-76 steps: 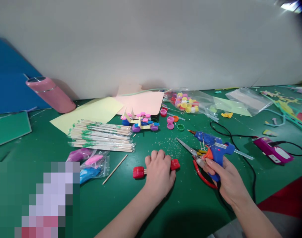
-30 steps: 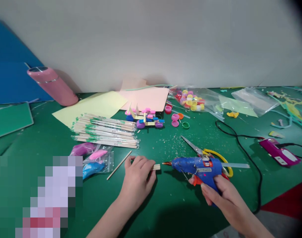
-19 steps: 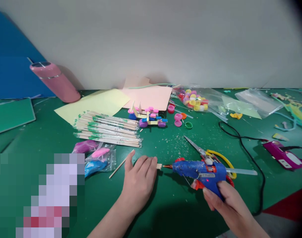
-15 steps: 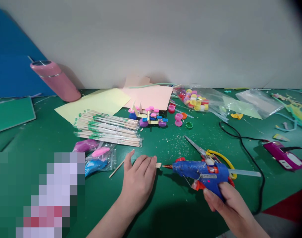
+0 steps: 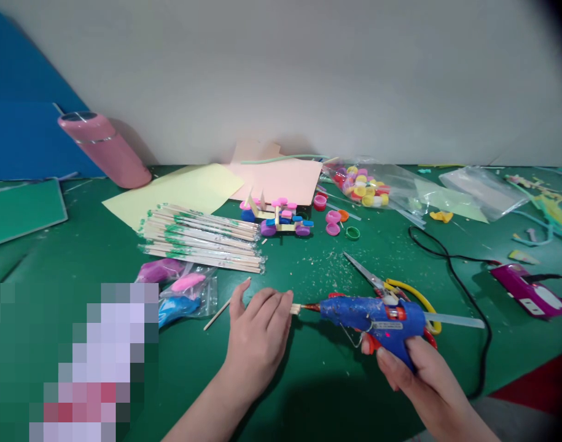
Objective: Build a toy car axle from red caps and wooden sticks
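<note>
My right hand (image 5: 414,374) is wrapped round the handle of a blue hot glue gun (image 5: 370,316), with a finger at its red trigger. A clear glue stick (image 5: 460,321) pokes out of its back. Its copper nozzle touches or nearly touches the ends of pale wooden sticks (image 5: 295,309). My left hand (image 5: 260,328) is closed on those sticks, palm down near the table; most of their length is hidden under it. One loose stick (image 5: 217,314) lies left of my thumb. Behind the glue gun are scissors (image 5: 364,270) with yellow and red handles.
Wrapped chopsticks (image 5: 202,239) lie left of centre, beside a small craft vehicle (image 5: 285,227) with purple wheels. Bags of coloured clay (image 5: 186,283), bottle caps (image 5: 333,228), a bagged cap pile (image 5: 361,187), a pink bottle (image 5: 105,149) and a corded purple box (image 5: 529,290) surround the work.
The glue gun has shifted slightly left, bringing its nozzle up to the stick ends. My left hand stays nearly still.
</note>
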`<state>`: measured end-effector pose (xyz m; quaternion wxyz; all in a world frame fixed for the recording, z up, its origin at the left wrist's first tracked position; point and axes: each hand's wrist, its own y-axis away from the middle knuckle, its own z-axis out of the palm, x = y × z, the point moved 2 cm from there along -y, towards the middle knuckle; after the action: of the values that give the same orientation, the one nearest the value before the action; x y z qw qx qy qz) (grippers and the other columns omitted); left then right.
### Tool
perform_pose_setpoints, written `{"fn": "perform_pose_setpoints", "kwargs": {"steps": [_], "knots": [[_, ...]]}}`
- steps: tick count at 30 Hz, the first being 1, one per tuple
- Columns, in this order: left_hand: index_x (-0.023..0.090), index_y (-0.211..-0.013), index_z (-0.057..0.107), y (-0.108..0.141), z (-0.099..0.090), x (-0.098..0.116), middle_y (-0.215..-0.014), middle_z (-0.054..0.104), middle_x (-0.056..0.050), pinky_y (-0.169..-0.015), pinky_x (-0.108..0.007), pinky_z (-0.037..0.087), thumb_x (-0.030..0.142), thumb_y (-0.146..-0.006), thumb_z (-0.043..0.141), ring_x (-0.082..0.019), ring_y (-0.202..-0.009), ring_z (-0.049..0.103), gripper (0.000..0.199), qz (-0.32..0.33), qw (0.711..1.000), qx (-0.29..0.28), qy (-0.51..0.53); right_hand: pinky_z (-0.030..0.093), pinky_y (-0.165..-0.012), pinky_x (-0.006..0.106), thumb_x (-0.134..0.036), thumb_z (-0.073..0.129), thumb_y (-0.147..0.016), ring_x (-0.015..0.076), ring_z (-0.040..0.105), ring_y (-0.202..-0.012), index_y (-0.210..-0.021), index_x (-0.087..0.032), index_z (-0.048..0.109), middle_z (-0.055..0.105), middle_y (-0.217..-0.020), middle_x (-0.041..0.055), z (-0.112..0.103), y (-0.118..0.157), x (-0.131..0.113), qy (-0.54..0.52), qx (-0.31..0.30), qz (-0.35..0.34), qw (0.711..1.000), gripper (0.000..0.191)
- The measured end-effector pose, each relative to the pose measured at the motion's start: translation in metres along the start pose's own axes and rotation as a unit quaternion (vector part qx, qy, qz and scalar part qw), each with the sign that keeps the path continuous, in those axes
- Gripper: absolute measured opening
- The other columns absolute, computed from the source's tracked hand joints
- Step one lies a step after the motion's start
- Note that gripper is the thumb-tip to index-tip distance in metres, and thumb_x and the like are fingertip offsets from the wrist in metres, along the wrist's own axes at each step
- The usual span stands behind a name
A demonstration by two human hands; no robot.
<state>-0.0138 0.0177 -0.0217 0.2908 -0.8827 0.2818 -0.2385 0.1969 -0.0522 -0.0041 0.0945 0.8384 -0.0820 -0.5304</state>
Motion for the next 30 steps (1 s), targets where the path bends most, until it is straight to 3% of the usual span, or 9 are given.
{"fn": "perform_pose_setpoints", "kwargs": {"steps": [15, 24, 30], "knots": [[0.014, -0.095, 0.059, -0.0011, -0.0014, 0.0012, -0.075, 0.072, -0.006, -0.089, -0.049, 0.034, 0.008, -0.081, 0.049, -0.021, -0.074, 0.065, 0.018, 0.010, 1.000, -0.002, -0.003, 0.038, -0.044, 0.021, -0.043, 0.046, -0.084, 0.0125, 0.044, -0.048, -0.082, -0.020, 0.060, 0.051, -0.058, -0.0009, -0.0021, 0.0024, -0.0049, 0.039, 0.007, -0.039, 0.998, 0.027], [0.014, -0.095, 0.058, -0.0001, -0.0005, 0.0018, -0.077, 0.072, -0.006, -0.089, -0.050, 0.033, 0.007, -0.081, 0.049, -0.022, -0.075, 0.064, 0.019, 0.015, 1.000, 0.001, -0.001, 0.041, -0.049, 0.023, -0.049, 0.044, -0.083, 0.0143, 0.047, -0.053, -0.089, -0.019, 0.058, 0.054, -0.064, 0.0008, -0.0025, -0.0014, -0.0022, 0.022, 0.018, 0.010, 1.000, 0.034], [0.017, -0.095, 0.059, -0.0010, -0.0005, 0.0013, -0.076, 0.072, -0.004, -0.090, -0.048, 0.032, 0.008, -0.082, 0.048, -0.020, -0.075, 0.064, 0.019, 0.010, 1.000, -0.008, -0.007, 0.038, -0.045, 0.022, -0.047, 0.045, -0.083, 0.0132, 0.044, -0.050, -0.083, -0.020, 0.060, 0.051, -0.060, -0.0005, -0.0020, 0.0024, -0.0032, 0.048, 0.015, -0.017, 0.999, 0.030]]}}
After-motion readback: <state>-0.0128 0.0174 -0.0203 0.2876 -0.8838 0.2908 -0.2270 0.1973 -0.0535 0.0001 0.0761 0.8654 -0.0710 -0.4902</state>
